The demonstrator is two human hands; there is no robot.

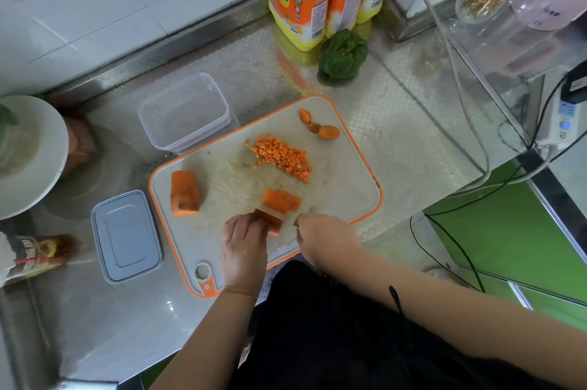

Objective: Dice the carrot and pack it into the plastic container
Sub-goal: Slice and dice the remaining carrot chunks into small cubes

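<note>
Under our left hand (244, 243), at the near edge of the cutting board (343, 186), sits the carrot piece (270, 219) we are cutting; our fingers curl down and press on it, pinning it to the board. Just beside it, our right hand (324, 237) is closed around the handle of a knife (287, 224), whose pale blade stands against the carrot between our two hands. Just beyond the blade lie a few cut carrot slabs (281, 200), touching one another. Farther out from our hands, toward the middle of the board, the diced carrot (282, 159) is spread in a loose heap. Off to the left of our left hand, a thick carrot chunk (184, 192) rests near the board's left edge, and at the far corner lie the carrot ends (320, 126). Past the board's far left corner stands the clear plastic container (185, 113), open and holding no carrot. Its grey lid (127, 235) lies flat on the steel counter (397, 123), left of our left wrist.
</note>
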